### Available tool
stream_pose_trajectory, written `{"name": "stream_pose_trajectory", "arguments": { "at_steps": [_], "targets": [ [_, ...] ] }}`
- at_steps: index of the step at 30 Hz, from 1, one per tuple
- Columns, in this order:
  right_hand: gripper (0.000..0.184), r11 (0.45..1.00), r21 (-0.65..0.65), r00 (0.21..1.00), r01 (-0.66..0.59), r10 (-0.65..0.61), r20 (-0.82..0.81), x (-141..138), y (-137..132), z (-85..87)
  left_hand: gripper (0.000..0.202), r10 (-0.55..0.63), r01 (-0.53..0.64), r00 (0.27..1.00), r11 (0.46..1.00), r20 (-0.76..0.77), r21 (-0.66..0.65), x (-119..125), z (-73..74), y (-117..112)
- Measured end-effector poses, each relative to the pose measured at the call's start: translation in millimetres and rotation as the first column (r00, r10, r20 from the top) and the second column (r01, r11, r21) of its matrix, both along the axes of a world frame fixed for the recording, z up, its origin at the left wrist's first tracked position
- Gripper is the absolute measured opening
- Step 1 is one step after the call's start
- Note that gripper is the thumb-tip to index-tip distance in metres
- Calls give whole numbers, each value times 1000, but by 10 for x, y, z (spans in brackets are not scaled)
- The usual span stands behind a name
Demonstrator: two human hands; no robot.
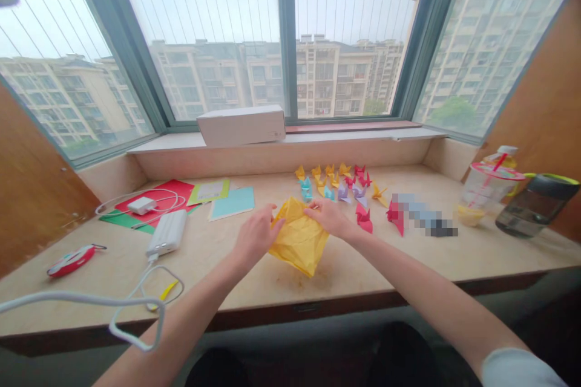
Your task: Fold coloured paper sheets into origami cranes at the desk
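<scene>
Between my hands is a sheet of yellow paper (302, 242), creased all over and bent, its lower corner hanging toward me above the table. My left hand (258, 231) grips its left edge, thumb on the near face. At the upper right edge, my right hand (330, 216) pinches the paper with its fingers closed. Just beyond stand rows of small folded paper cranes: yellow ones (344, 170), light blue ones (306, 188), purple ones (359, 195) and red ones (364, 217). A larger yellow crane (379, 193) sits to their right.
Left on the table (218, 260) lie red paper (170, 193), blue paper (232, 203), a charger (141, 205), a white power bank (167, 233) with cable, and a red-and-white object (75, 261). At right stand a plastic cup (483, 196) and dark bottle (535, 205). A white box (241, 125) rests on the sill.
</scene>
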State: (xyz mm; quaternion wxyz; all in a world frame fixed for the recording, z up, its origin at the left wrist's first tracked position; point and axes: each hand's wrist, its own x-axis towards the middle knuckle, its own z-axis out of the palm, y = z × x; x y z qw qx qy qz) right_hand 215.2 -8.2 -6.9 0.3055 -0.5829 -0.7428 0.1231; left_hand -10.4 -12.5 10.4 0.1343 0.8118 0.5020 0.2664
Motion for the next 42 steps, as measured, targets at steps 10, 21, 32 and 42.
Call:
{"name": "stream_pose_trajectory", "arguments": {
  "at_steps": [10, 21, 32, 42],
  "targets": [
    [25, 998, 45, 947, 38, -51, 318, -9, -94, -115, 46, -429, 462, 786, 886, -445, -40, 461, -361, -35],
    [30, 968, -37, 937, 248, -230, 262, 1325, -414, 30, 61, -488, 382, 716, 872, -499, -305, 392, -283, -39],
    [21, 977, 204, 991, 57, -31, -129, 779, -24, 112, 49, -381, 387, 918, 922, -112, 29, 573, 18, 236],
    [23, 829, 486, 950, -277, 311, 11, 79, 244, -161, 43, -22, 283, 704, 926, 710, -251, 596, -361, 517]
  ]
}}
